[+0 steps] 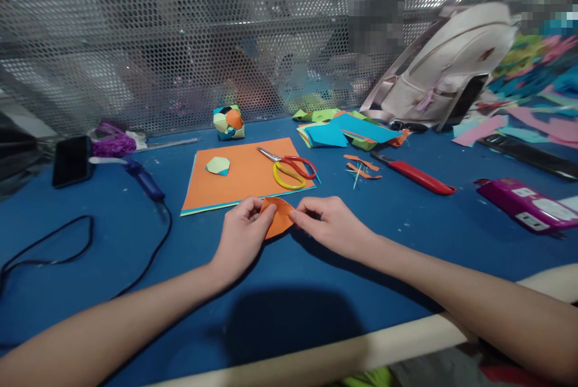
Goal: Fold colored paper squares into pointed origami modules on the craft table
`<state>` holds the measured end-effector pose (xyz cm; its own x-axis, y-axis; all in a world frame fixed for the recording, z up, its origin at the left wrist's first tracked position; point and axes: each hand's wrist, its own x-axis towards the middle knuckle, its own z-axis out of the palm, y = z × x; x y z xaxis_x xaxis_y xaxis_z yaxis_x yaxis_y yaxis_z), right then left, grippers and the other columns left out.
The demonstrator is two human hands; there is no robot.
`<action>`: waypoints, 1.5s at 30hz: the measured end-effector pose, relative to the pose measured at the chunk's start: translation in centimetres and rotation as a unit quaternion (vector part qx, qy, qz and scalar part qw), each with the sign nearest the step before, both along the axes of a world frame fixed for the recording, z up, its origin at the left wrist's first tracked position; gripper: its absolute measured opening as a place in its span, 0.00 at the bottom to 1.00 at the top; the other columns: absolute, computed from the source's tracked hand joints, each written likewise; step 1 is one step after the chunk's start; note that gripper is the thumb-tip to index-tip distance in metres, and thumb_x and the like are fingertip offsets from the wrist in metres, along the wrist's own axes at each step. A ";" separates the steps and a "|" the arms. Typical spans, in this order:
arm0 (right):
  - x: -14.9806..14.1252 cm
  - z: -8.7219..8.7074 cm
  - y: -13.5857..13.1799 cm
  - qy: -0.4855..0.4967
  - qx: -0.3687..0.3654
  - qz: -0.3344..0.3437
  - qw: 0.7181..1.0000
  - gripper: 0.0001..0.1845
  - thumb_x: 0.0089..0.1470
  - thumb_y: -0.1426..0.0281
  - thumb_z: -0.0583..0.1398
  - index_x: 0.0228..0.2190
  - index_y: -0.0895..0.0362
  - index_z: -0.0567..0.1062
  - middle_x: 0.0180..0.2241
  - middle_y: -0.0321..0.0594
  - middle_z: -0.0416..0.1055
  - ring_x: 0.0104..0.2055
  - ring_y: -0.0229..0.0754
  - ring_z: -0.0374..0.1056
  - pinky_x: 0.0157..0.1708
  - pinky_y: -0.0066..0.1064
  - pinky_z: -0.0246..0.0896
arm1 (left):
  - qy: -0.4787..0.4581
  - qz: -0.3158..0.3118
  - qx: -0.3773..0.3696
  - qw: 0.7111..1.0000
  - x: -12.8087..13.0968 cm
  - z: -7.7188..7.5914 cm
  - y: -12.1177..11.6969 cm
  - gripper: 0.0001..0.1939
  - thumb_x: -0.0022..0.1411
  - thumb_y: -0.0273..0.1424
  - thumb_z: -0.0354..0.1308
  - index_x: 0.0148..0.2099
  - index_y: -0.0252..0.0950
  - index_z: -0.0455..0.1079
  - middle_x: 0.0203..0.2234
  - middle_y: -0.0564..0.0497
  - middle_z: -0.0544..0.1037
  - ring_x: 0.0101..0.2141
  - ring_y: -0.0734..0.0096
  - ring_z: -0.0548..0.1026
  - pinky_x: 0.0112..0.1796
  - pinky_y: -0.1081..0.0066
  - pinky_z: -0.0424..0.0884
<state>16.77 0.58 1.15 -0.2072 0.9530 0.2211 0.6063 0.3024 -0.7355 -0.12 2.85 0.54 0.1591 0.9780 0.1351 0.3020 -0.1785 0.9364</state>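
Observation:
An orange paper piece point(280, 217) is pinched between both hands, just in front of a stack of coloured sheets. My left hand point(244, 232) grips its left side with thumb and fingers. At its right edge, my right hand point(332, 224) pinches it between thumb and forefinger. The orange sheet point(230, 191) tops the stack, with blue and pale green edges below. On it lie scissors point(289, 171) with one red and one yellow handle, and a small pale green cut piece point(218, 166) with blue under it. Behind stands a multicoloured paper ball point(229, 121).
Left are a glue gun point(144, 180) with a black cord, a phone point(72, 161) and purple string point(112, 140). Right are paper scraps point(361, 168), blue sheets point(327, 132), a red-handled cutter point(419, 177), a purple case point(524, 203) and a pale backpack point(451, 68). Perforated metal point(135, 44) stands behind.

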 end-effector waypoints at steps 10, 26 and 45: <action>0.1 -0.4 0.5 0.004 0.050 -0.025 0.998 0.16 0.52 0.69 0.53 0.16 0.58 0.62 0.15 0.29 0.55 0.19 0.30 0.49 0.21 0.25 0.45 | -0.118 -0.065 -0.104 0.985 0.6 0.0 -0.3 0.13 0.47 0.32 0.61 0.37 0.34 0.66 0.30 0.54 0.73 0.30 0.74 0.71 0.32 0.75 0.66; -0.6 -0.5 0.2 0.018 0.000 -0.016 1.000 0.13 0.50 0.68 0.55 0.18 0.57 0.63 0.17 0.29 0.57 0.20 0.31 0.51 0.20 0.24 0.45 | -0.130 -0.049 -0.092 0.986 0.4 -0.8 0.0 0.11 0.49 0.30 0.61 0.38 0.35 0.69 0.31 0.54 0.76 0.32 0.72 0.71 0.35 0.74 0.66; -0.6 -0.6 0.1 0.046 0.066 -0.012 0.997 0.10 0.54 0.69 0.55 0.23 0.58 0.68 0.22 0.33 0.67 0.24 0.32 0.59 0.25 0.24 0.52 | -0.081 -0.062 -0.118 0.988 0.4 -0.7 -0.4 0.11 0.52 0.33 0.59 0.38 0.33 0.71 0.31 0.50 0.76 0.32 0.70 0.72 0.35 0.72 0.67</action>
<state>16.17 0.68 0.57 -0.1579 0.9188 0.3617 0.5470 0.3863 -0.7427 0.32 2.42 -0.18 0.2755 0.9594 -0.0608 0.1347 0.0241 0.9906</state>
